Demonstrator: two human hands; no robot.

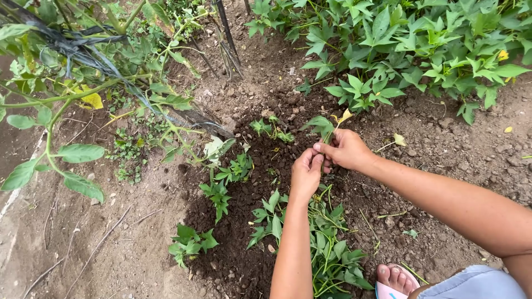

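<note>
My right hand (346, 149) pinches the stem of a green vine cutting (323, 126) with a pale yellowish leaf at its tip. My left hand (306, 174) grips the same stem just below, close to the dark turned soil (277, 166). Both hands meet over the middle of the damp patch. A loose bundle of green cuttings (327, 243) lies on the ground under my left forearm. Several small cuttings stand planted in the dark soil, one (272, 128) beyond my hands and others (217, 195) to the left.
A dense bed of leafy green plants (421, 44) fills the upper right. A taller plant with long stems and dark ties (83, 61) leans in at the upper left. Dry pale earth (83, 243) lies at lower left. My sandalled foot (394, 279) is at the bottom.
</note>
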